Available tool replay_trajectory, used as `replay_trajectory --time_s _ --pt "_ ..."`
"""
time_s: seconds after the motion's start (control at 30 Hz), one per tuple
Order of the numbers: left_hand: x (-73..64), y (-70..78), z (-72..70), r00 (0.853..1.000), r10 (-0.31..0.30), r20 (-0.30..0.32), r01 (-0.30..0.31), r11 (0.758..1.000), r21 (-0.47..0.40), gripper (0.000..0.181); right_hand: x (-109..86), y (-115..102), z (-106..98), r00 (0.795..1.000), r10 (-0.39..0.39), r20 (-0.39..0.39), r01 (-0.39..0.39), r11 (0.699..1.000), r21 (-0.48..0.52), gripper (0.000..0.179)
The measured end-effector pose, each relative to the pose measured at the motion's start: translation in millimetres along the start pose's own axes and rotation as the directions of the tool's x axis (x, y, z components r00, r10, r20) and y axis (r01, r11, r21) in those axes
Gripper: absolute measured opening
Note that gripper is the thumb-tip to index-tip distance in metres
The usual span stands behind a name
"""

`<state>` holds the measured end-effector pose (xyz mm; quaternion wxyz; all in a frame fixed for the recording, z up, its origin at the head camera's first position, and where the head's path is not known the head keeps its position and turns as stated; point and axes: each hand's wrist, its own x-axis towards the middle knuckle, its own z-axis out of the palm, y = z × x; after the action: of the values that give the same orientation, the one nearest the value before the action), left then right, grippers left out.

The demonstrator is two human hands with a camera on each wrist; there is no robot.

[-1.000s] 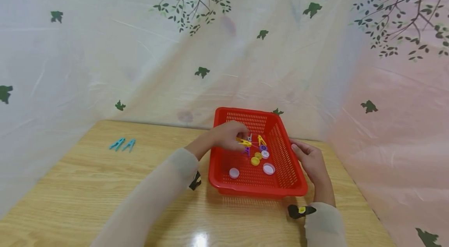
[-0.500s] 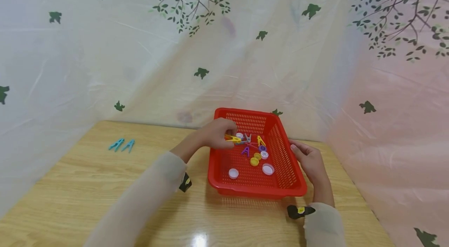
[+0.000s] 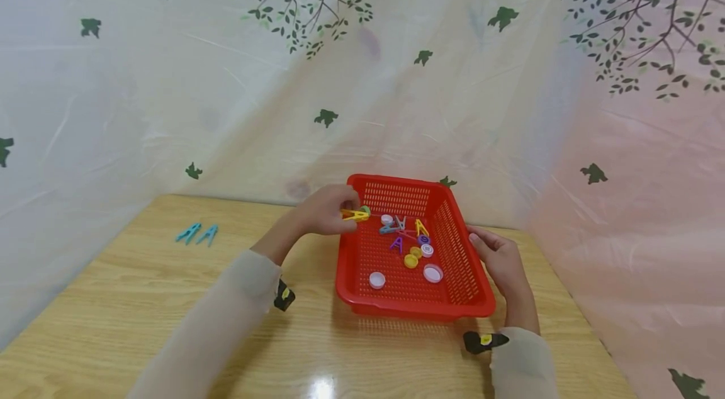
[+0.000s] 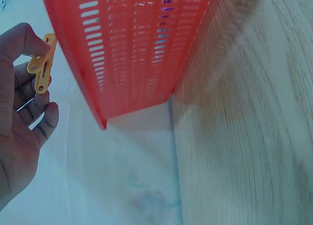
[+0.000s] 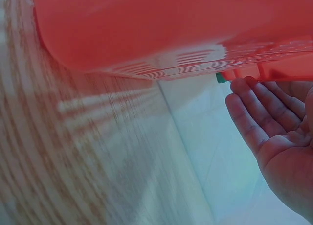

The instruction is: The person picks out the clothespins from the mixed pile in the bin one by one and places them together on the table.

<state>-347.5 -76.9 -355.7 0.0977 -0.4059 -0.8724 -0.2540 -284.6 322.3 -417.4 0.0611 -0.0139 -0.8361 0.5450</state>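
Note:
My left hand [image 3: 325,207] pinches a yellow clothespin [image 3: 357,216] above the left rim of a red slotted basket [image 3: 416,309]. The left wrist view shows the clothespin [image 4: 44,78] between thumb and fingers, just outside the basket wall. My right hand [image 3: 506,260] touches the basket's right rim; in the right wrist view its fingers [image 5: 266,115] are nearly straight beneath the edge. Inside the basket lie a purple clothespin [image 3: 397,245], another yellow clothespin [image 3: 421,228], a blue clothespin [image 3: 387,230], a grey clothespin [image 3: 401,223] and several round caps, including a white cap [image 3: 376,280].
Two teal clothespins, one of them the left clothespin [image 3: 189,233], lie on the wooden table [image 3: 113,311] at far left. A cloth backdrop [image 3: 255,103] printed with leaves hangs behind the table. The basket's back edge is close to it.
My left hand has moved left and slightly up from the basket's middle to its left rim, carrying the yellow clothespin. My right hand and the basket stay in place.

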Motion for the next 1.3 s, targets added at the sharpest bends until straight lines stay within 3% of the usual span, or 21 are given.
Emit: replay_trajectory --time_s 0.23,0.43,0.73,1.0,1.3 --pt "-16.6 -13.7 -6.6 0.996 -0.044 -0.078 0.044 0.999 -0.009 0.011 0.3 -0.3 -0.5 1.0 0.008 0.005 -0.008 1.0 -0.005 0.055" --pt "-34.1 -24.5 -14.8 0.99 -0.09 -0.105 0.091 0.996 0.013 0.011 -1.0 -1.3 -0.5 1.0 0.028 0.006 -0.028 1.0 -0.009 0.055" --pt "-65.1 -41.4 -26.4 0.978 -0.153 -0.143 0.151 0.988 -0.023 0.012 -1.2 -3.5 -1.1 1.0 0.022 0.014 -0.022 1.0 -0.012 0.056" --pt "-94.3 -60.0 -28.0 0.953 -0.252 -0.171 0.264 0.963 0.05 0.016 -2.7 -0.9 -2.0 0.999 0.031 0.017 -0.031 0.999 -0.014 0.056" --pt "-124.4 -68.0 -31.5 0.903 -0.387 -0.186 0.401 0.915 0.044 0.023 -3.5 -3.7 -1.5 0.999 0.041 0.019 -0.041 0.999 -0.006 0.055"
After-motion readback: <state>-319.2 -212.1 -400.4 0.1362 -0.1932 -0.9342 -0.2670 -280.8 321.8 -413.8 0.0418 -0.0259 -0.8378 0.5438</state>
